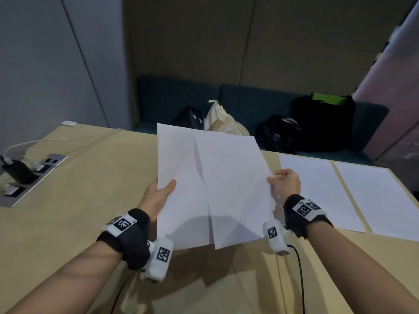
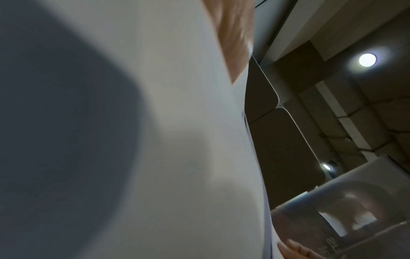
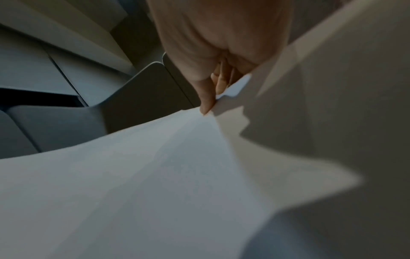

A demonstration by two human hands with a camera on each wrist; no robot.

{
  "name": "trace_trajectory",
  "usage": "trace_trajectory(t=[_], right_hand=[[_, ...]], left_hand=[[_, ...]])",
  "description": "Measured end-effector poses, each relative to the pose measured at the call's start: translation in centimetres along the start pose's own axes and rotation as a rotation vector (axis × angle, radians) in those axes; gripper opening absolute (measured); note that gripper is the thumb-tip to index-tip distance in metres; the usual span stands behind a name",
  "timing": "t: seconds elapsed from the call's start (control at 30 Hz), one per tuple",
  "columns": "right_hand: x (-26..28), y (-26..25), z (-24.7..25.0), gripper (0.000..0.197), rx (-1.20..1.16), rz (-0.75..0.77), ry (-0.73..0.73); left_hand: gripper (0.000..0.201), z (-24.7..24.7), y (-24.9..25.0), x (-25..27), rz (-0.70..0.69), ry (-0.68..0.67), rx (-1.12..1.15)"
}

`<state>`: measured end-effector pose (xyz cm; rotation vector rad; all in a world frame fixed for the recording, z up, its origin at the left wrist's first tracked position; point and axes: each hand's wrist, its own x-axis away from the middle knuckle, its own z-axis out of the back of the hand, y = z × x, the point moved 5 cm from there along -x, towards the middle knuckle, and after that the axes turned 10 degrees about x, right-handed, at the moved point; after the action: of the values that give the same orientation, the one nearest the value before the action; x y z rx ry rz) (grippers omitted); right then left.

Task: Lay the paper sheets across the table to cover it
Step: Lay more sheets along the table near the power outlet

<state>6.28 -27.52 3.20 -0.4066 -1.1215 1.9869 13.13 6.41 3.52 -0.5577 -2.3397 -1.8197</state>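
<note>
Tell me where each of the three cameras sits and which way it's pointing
Head: worn on the head, facing forward and down at the table; both forearms, the left hand and the right hand show, holding the sheets.
Left wrist: under the sheets, facing up toward the ceiling; a thumb and fingertips show.
Right wrist: beside the sheets, facing along the hand; its thumb pinches the edge.
Shared: all three show the held sheets.
</note>
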Motion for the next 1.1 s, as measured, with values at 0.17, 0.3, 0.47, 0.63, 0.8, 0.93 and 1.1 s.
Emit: trace_trajectory(t=[0.17,0.3,0.47,0.63,0.8,0.93,1.1], right_hand=[[-1.5,0.8,-1.9,0.028,0.171,-0.006,0.087],[-2.4,1.7,-3.5,0.032,0.322,-0.053,0.058],[-2.7,2.7,-3.8,0.028,0.576,-0.06,0.013],[-3.2,2.5,-4.4,0.03,0.782,-0.037,-0.047],[-1.6,0.9,-5.2,0.041,0.923,0.087,-0.084],[1.9,0.4,-8.0,0.045,1.032,0.254,-0.341],[2.5,2.0,-9.6,0.06,1.113,0.235,-0.5]], left_hand=[[0.036,2.8,1.1,-1.7,-0.004,0.046,0.008],[0.037,3.9,1.1,-2.9,0.024,0.052,0.002],[0.038,6.0,0.9,-3.9,0.052,0.067,0.032],[0.038,7.2,0.8,-4.8,0.072,0.073,0.069],[0.037,6.3,0.3,-4.9,0.085,0.051,0.057],[0.036,5.5,-0.3,-5.0,0.09,0.048,0.043],[0.036,5.1,-0.5,-4.6,0.103,0.031,0.043]])
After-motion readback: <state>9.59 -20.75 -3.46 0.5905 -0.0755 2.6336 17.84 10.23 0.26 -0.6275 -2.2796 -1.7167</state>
